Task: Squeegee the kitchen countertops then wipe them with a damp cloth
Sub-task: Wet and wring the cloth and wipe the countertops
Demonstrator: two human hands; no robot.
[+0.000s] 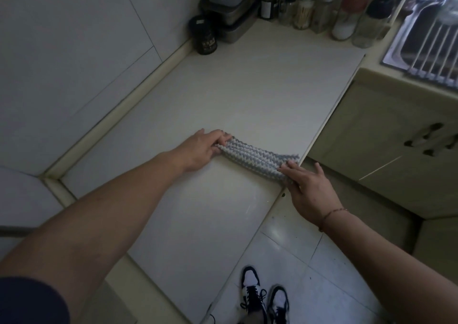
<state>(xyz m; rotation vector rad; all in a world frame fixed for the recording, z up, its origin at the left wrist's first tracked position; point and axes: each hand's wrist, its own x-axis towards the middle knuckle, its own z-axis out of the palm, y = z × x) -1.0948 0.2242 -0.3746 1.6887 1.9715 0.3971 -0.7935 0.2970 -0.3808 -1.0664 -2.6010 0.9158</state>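
Grey-and-white zigzag cloth [257,158] lies folded into a long strip on the pale bench [223,95], one end reaching the bench's front edge. The left hand [200,150] grips the far end, its fingers [220,139] curled onto the fabric. The right hand [309,187] pinches the near end at the edge, fingers [288,168] lying on top. Jars and bottles [322,13] stand along the back wall beside a sink [426,38].
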